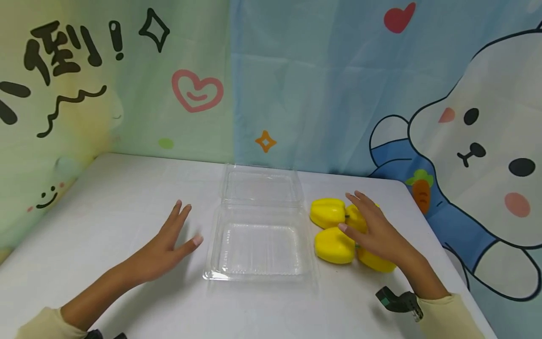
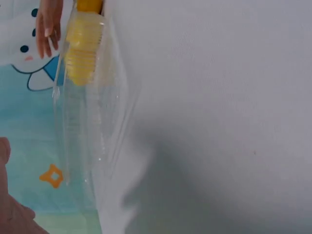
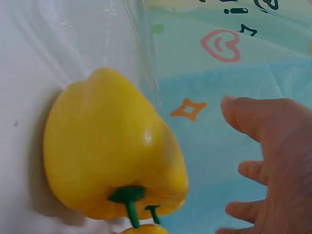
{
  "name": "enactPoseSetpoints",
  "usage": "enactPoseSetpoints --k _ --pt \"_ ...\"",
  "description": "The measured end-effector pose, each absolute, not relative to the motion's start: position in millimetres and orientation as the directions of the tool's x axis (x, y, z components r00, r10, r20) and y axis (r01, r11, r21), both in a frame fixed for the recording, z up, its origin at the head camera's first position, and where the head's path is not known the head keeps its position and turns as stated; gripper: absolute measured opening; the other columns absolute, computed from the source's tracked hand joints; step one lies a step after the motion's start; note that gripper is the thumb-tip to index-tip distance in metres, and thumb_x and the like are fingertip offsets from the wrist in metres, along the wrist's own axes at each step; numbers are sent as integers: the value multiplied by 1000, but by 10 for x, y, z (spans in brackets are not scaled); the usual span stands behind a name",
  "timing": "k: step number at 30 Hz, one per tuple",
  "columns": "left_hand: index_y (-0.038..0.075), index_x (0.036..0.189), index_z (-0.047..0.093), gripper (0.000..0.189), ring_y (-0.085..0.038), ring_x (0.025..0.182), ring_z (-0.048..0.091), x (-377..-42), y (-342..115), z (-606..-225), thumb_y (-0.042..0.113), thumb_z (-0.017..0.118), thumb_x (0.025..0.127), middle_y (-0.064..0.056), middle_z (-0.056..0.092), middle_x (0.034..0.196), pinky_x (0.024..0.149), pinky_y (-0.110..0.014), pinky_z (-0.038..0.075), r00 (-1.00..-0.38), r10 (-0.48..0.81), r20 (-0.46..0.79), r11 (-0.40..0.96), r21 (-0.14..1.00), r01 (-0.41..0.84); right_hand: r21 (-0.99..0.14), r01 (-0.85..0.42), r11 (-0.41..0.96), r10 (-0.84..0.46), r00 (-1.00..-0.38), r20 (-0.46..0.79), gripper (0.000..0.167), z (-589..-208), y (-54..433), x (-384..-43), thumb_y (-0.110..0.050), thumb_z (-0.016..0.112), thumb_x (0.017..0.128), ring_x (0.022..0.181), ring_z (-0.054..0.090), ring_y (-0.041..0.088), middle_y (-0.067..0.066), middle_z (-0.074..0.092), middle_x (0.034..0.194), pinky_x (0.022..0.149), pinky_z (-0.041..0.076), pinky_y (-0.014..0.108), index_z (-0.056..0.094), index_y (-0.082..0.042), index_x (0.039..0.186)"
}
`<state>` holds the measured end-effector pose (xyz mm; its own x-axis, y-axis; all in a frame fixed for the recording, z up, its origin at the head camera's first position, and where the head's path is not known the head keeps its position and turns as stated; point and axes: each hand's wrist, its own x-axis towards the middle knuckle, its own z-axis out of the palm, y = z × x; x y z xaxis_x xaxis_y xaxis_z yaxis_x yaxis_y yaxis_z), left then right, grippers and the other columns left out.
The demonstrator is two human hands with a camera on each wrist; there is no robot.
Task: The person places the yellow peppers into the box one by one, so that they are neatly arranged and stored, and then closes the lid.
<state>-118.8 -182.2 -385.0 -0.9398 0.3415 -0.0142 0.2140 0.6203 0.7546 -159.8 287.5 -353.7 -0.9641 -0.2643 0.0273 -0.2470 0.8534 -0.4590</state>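
A clear plastic clamshell box (image 1: 261, 275) lies opened flat in the middle of the white table, its lid (image 1: 260, 186) folded back toward the wall. To its right sit several yellow bell peppers (image 1: 334, 246) with green stems, bunched together. My right hand (image 1: 377, 230) hovers over the peppers, fingers spread and gripping nothing; in the right wrist view one pepper (image 3: 114, 146) fills the near left, apart from the fingers. Left of the box my left hand (image 1: 163, 252) hangs above the table with fingers extended, holding nothing. Part of the peppers is hidden behind my right hand.
The white table (image 1: 127, 202) ends at a cloth backdrop (image 1: 296, 94) printed with hearts and a cartoon animal. Each forearm wears a dark wrist device (image 1: 398, 301). The table's right edge slants down just beyond the peppers.
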Motion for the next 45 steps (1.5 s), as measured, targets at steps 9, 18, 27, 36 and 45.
enactPoseSetpoints --k 9,18,27,36,45 --pt "24 157 -3 97 -32 145 -14 -1089 -1689 -3850 55 60 91 2 -20 159 104 -73 13 -936 351 -23 623 752 216 -582 -323 746 -266 -946 184 55 -3724 2903 -1547 -26 67 93 128 39 38 17 34 146 102 35 61 47 -9 141" --pt "28 156 -7 103 -34 146 -5 -976 -1527 -3927 57 64 87 2 -20 159 107 -68 15 -926 377 -24 564 799 209 -552 -403 730 -321 -915 244 44 -3807 2945 -1494 -22 71 91 117 52 32 8 51 130 94 46 53 58 -7 131" --pt "27 154 -15 116 -29 147 3 -948 -1398 -4052 56 71 82 4 -18 160 112 -57 18 -924 380 38 495 836 238 -537 -472 699 -362 -881 304 40 -3838 2933 -1484 -13 73 89 110 56 30 6 55 125 93 50 35 61 -5 126" --pt "23 154 -16 124 -24 146 -7 -928 -1275 -4161 53 77 77 8 -21 159 112 -58 14 -937 342 70 464 854 234 -588 -411 697 -343 -911 230 41 -3864 2924 -1472 -18 72 90 116 52 30 7 54 129 95 47 49 60 -8 128" --pt "10 155 -8 133 -23 146 -7 -942 -1189 -4239 56 82 69 5 -19 160 113 -55 16 -933 340 119 458 846 274 -604 -352 715 -365 -925 107 47 -3838 2916 -1456 -25 76 86 113 54 29 10 56 129 90 50 50 62 -11 128"
